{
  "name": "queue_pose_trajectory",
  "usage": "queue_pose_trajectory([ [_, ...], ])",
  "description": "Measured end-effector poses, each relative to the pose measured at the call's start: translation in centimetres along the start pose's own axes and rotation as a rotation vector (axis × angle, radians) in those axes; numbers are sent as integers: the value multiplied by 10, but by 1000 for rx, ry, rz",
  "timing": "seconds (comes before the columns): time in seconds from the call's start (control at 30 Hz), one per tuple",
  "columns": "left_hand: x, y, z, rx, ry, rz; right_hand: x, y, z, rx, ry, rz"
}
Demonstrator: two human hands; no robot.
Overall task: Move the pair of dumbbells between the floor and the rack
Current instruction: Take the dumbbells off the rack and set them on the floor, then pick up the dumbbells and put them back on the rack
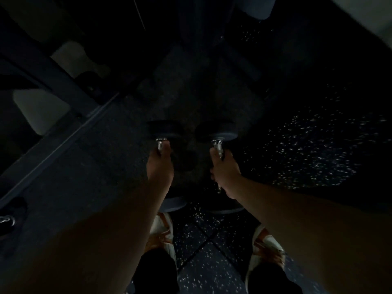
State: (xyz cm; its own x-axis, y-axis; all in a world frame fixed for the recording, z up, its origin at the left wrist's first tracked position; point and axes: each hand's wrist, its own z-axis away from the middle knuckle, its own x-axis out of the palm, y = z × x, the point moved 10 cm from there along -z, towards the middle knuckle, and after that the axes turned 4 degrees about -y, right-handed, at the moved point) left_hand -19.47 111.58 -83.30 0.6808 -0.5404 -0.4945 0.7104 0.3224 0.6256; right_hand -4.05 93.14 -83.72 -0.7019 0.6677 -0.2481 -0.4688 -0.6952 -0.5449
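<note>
The scene is very dark. My left hand (160, 166) is wrapped around the chrome handle of the left dumbbell (164, 129), whose black far head shows above my fingers. A second black dumbbell (218, 132) has my right hand (226, 174) closed on its chrome handle. Both dumbbells point away from me, side by side, above the speckled rubber floor (307, 145). Their near heads peek out under my wrists. I cannot tell whether they touch the floor.
A dark metal rack frame (63, 115) runs diagonally across the left, with pale pads behind it. My two white-and-orange shoes (163, 232) stand below the dumbbells. A dark bench or machine base (203, 28) is at the top centre.
</note>
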Motion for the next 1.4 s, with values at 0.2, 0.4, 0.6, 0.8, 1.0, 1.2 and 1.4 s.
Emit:
queue_pose_trajectory([
  [0.2, -35, 74, 121, -70, 2, 110, -74, -61, 117, -62, 2, 45],
  [0.4, -65, 175, 256, -72, -15, 175, -160, -135, 250, -127, -41, 41],
  [0.6, -91, 260, 360, -31, -81, 219, -237, -176, 365, -168, -27, -2],
  [0.8, -106, 323, 440, 69, -224, 222, -295, -179, 459, -157, 27, -165],
  [1.0, -99, 362, 507, 175, -427, 154, -346, -167, 547, -172, 193, -273],
  [1.2, -72, 391, 585, 309, -576, 4, -398, -126, 621, -143, 330, -344],
  [1.4, -18, 403, 675, 392, -718, -88, -460, -63, 684, -138, 502, -550],
])
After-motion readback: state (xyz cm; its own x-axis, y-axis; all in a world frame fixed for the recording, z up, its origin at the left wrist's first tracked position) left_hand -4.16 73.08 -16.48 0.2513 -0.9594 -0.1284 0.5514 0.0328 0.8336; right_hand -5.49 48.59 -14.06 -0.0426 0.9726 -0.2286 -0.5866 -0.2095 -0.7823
